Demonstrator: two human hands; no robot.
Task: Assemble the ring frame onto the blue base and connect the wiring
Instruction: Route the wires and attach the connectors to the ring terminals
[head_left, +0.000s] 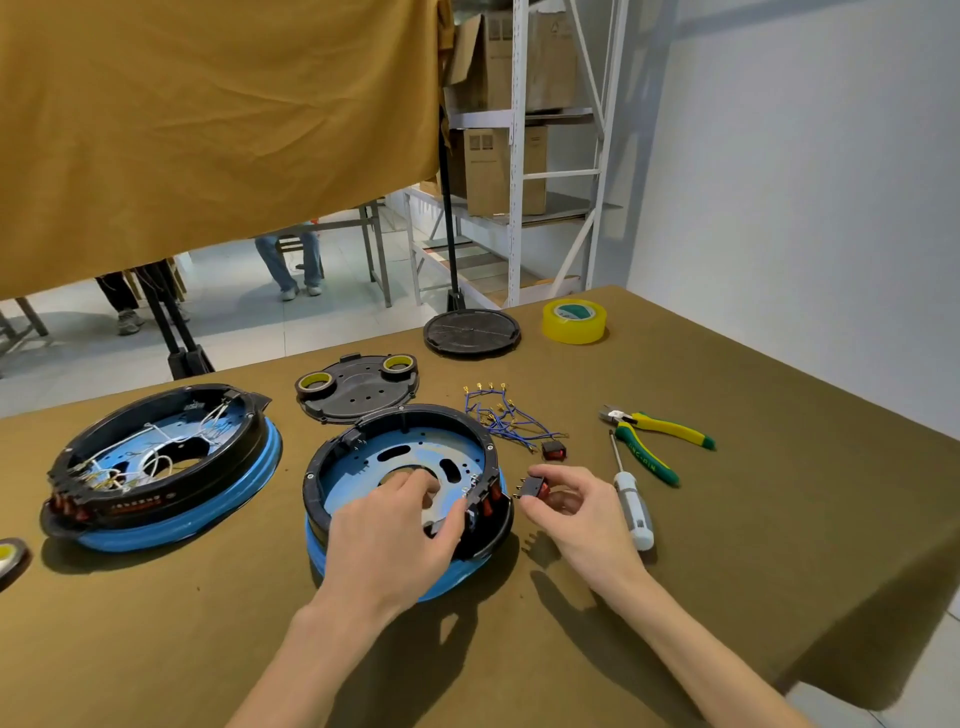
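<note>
Blue base (457, 571): a round, smooth plastic tub is set near the front of the olive cloth table (727, 519).
Ring frame (415, 415): a black plastic hoop is seated on the rim of the blue base; a flat perforated metal plate is seen inside it, and red switches are fitted in its right wall.
Left hand (395, 540): laid over the near side of the ring frame, fingers bent and reaching inside toward the wall with the switches; whether anything is pinched cannot be told.
Right hand (571, 506): a small black-and-red switch (537, 487) with brass pins is pinched between thumb and fingers, just right of the ring frame.
Wires (504, 415): a loose tangle of thin blue leads with brass terminals is lying behind the right hand, beside another switch.
Second unit (161, 462): a matching blue tub with a black hoop and white wiring is placed to the left.
Tools: a screwdriver (631, 499) and yellow-green pliers (649, 436) are lying to the right.
</note>
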